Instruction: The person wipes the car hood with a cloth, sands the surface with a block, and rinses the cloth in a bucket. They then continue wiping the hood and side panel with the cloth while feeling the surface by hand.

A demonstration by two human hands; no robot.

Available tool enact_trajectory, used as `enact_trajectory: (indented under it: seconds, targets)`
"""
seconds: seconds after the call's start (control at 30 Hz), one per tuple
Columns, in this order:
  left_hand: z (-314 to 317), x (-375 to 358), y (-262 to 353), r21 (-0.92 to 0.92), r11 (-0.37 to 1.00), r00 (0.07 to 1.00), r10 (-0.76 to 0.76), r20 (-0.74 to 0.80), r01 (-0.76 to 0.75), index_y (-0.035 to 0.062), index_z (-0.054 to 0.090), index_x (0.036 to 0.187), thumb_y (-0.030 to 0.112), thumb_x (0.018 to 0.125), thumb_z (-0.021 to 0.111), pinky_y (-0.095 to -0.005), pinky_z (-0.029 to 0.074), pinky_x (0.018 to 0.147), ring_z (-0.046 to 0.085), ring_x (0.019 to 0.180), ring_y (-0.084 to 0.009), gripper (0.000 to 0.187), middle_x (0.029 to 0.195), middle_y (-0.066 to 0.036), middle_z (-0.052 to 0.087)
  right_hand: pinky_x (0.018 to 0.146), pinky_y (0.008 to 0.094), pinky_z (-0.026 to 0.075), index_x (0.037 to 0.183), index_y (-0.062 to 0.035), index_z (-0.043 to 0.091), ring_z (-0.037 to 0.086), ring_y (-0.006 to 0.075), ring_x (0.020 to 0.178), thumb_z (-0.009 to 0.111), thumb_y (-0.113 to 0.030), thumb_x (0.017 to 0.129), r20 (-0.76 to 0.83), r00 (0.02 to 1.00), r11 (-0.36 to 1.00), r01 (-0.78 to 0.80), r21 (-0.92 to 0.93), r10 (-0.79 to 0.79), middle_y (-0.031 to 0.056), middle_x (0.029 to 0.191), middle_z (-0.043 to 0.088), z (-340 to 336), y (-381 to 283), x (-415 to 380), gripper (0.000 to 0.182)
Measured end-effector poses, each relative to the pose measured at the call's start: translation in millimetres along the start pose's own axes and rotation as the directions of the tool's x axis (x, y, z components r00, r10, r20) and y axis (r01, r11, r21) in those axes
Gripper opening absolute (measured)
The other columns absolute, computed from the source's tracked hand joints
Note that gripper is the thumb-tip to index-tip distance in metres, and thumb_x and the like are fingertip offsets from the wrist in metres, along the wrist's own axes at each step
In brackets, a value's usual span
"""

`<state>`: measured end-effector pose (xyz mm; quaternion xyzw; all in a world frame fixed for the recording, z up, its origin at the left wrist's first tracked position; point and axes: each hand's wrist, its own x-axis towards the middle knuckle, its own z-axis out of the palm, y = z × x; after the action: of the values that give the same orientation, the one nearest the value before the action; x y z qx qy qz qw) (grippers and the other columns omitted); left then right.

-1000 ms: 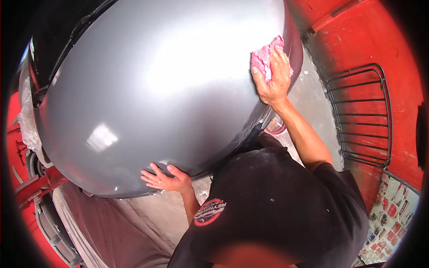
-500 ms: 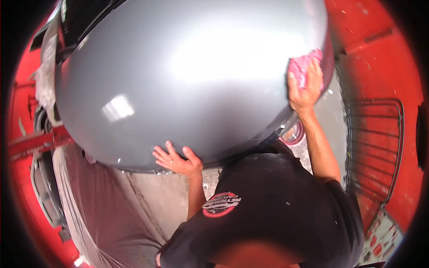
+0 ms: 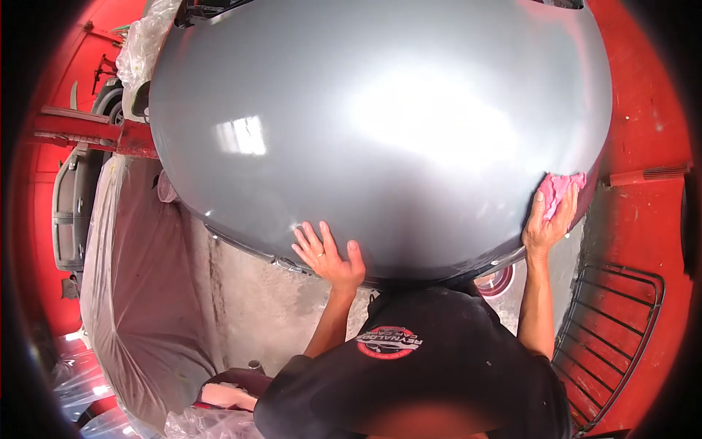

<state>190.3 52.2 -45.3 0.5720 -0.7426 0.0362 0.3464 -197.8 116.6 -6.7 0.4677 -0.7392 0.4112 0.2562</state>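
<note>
A large glossy grey car hood (image 3: pixel 292 132) fills the upper middle, with bright light reflected on it. My left hand (image 3: pixel 333 260) lies flat near the hood's front edge, fingers spread, a ring on one finger, holding nothing. At the right side of the hood, my right hand (image 3: pixel 550 219) grips a crumpled pink cloth (image 3: pixel 561 192) and presses it on the painted surface.
Grey sheeting (image 3: pixel 139 293) covers something at the left. A black metal rack (image 3: pixel 610 336) stands at the right by a red wall (image 3: pixel 651 110). Below the hood's edge is a round dark-red container (image 3: pixel 496 282). Clear plastic (image 3: pixel 146 44) hangs at the upper left.
The view has shifted, showing more of the hood's far side. My right hand and the cloth have come nearer to the hood's front edge. My left hand stays on that edge.
</note>
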Motion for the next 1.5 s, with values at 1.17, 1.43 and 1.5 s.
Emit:
enact_trajectory:
  seconds: [1.17, 1.43, 1.5]
  targets:
    - [2.2, -1.5, -2.5, -0.019, 1.0, 1.0, 0.007, 0.018, -0.007, -0.0003, 0.04, 0.148, 0.036, 0.095, 0.048, -0.0643, 0.006, 0.116, 0.019, 0.147, -0.0486, 0.064, 0.157, -0.027, 0.029, 0.111, 0.0525, 0.031, 0.133, 0.0085, 0.052, 0.045, 0.0443, 0.132, 0.069, -0.019, 0.087, 0.075, 0.993, 0.995, -0.093, 0.037, 0.09, 0.026, 0.136, 0.053, -6.8, -3.9, 4.1, 0.056]
    - [-0.2, -1.1, 0.0, -0.004, 1.0, 0.999, 0.009, 0.042, -0.008, -0.0006, 0.038, 0.149, 0.037, 0.097, 0.047, -0.0659, 0.007, 0.115, 0.018, 0.146, -0.0509, 0.065, 0.156, -0.029, 0.028, 0.111, 0.054, 0.03, 0.13, 0.0077, 0.055, 0.046, 0.0441, 0.131, 0.069, -0.019, 0.085, 0.074, 0.994, 0.997, -0.078, -0.001, 0.078, 0.0228, 0.129, 0.058, -8.5, -5.5, 5.2, 0.054]
    - [1.2, -1.7, -1.5, 0.002, 1.0, 0.999, 0.006, 0.037, -0.006, -0.0007, 0.037, 0.149, 0.038, 0.097, 0.047, -0.0665, 0.007, 0.115, 0.018, 0.146, -0.0511, 0.066, 0.157, -0.028, 0.028, 0.112, 0.0543, 0.029, 0.13, 0.0073, 0.055, 0.046, 0.0443, 0.131, 0.07, -0.02, 0.084, 0.074, 0.994, 0.997, -0.08, 0.004, 0.08, 0.0228, 0.13, 0.058, -8.1, -2.9, 3.6, 0.055]
